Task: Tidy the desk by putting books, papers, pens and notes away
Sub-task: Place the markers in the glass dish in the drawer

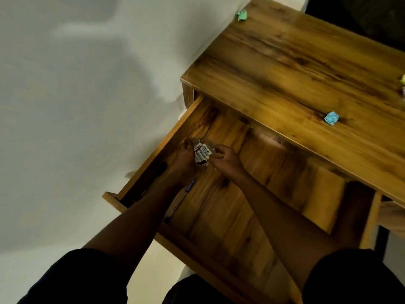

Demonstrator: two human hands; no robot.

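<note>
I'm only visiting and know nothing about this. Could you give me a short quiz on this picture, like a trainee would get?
1. True or false: the drawer is shut.
2. What lies loose on the drawer floor? A) a blue pen B) scissors C) a book
3. Fill in: the left hand and right hand together hold a labelled ____.
Key: 1 false; 2 A; 3 packet.

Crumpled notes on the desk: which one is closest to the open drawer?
The blue crumpled note, by the desk's front edge above the drawer. The green note lies at the far corner; the yellowish one sits farther back, cut off at right.
</note>
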